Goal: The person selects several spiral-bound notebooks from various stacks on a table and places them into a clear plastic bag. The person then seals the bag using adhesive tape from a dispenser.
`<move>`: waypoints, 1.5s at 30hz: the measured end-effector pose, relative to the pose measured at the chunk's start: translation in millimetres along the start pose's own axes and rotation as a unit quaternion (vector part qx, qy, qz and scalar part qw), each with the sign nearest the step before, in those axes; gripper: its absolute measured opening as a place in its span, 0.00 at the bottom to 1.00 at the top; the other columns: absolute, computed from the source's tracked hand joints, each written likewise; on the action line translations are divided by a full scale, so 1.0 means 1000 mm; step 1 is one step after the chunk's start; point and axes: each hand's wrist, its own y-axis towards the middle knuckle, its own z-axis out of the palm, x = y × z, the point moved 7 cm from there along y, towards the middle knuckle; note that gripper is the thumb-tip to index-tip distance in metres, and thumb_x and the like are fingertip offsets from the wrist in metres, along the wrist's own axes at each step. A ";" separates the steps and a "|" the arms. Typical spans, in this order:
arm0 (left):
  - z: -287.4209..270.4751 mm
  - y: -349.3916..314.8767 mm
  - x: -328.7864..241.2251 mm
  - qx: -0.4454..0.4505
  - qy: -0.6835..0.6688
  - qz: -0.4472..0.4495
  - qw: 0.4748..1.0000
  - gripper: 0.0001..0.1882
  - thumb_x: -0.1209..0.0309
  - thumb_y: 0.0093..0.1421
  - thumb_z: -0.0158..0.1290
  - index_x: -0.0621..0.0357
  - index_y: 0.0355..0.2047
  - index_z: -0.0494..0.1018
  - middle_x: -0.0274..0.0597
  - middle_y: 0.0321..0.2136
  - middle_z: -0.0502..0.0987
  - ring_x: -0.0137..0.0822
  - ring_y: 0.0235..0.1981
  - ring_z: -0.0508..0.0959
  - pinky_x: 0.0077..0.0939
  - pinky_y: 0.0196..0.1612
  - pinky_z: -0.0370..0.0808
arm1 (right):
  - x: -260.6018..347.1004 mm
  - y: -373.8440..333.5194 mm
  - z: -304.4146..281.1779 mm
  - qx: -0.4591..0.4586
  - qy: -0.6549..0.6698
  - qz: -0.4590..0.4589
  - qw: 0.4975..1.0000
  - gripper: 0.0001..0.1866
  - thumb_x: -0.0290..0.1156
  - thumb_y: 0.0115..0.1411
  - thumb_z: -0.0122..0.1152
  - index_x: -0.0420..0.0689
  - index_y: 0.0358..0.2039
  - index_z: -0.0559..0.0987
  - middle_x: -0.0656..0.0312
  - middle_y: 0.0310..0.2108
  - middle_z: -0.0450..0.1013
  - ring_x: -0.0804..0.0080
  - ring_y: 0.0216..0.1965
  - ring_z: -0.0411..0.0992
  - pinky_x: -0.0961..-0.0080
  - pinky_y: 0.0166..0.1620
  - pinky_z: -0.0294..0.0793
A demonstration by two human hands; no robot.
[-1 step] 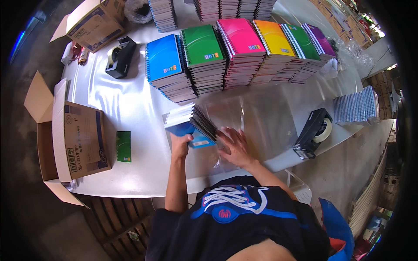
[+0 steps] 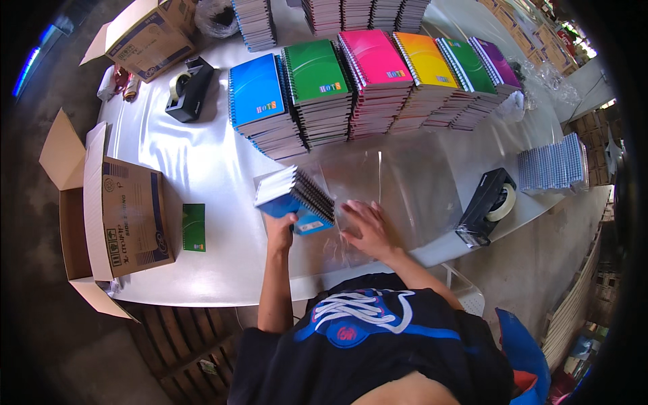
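My left hand [image 2: 279, 228] grips a small stack of spiral notebooks [image 2: 295, 197] at its near left side. Blue covers show on the stack, which is tilted with its black coils toward the right. My right hand [image 2: 370, 229] is just beside the coiled edge, fingers spread, with nothing visible in it. Beneath and beyond that hand, a clear plastic sheet or bag [image 2: 412, 179] lies flat on the white table [image 2: 226, 280]. A single small green notebook [image 2: 194, 227] rests to the left of my left hand.
Tall notebook stacks in blue [image 2: 256, 88], green [image 2: 314, 71], pink [image 2: 373, 57], yellow [image 2: 425, 61] and purple [image 2: 495, 61] line the far side. Tape dispensers stand left [image 2: 190, 91] and right [image 2: 484, 206]. An open cardboard box [image 2: 135, 219] sits at the left edge. Wrapped notebooks [image 2: 550, 165] lie right.
My right hand's fingers have drawn slightly away from the coiled edge of the stack. The stack in my left hand has shifted a little.
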 end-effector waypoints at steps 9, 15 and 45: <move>-0.013 -0.041 0.025 -0.027 -0.059 -0.007 0.998 0.51 0.48 0.37 0.69 0.60 0.56 0.57 0.40 0.48 0.69 0.38 0.51 0.69 0.37 0.54 0.68 | -0.050 -0.013 -0.051 -0.153 0.370 0.068 0.914 0.07 0.27 0.53 0.63 0.44 0.34 0.81 0.58 0.42 0.74 0.64 0.49 0.70 0.68 0.53 0.68; -0.023 -0.044 0.033 -0.031 -0.154 -0.023 0.987 0.51 0.44 0.35 0.68 0.59 0.55 0.61 0.42 0.48 0.71 0.43 0.49 0.72 0.42 0.53 0.71 | -0.047 -0.015 -0.070 0.023 0.236 0.054 0.970 0.15 0.38 0.55 0.63 0.50 0.42 0.80 0.54 0.56 0.64 0.61 0.57 0.63 0.67 0.56 0.64; 0.093 -0.047 0.009 0.109 0.204 0.065 0.971 0.50 0.70 0.27 0.75 0.64 0.50 0.57 0.43 0.39 0.77 0.36 0.41 0.76 0.30 0.49 0.70 | -0.012 0.005 -0.113 0.022 0.345 -0.107 0.932 0.73 0.39 0.30 0.81 0.45 0.66 0.35 0.49 0.66 0.43 0.58 0.67 0.43 0.62 0.65 0.44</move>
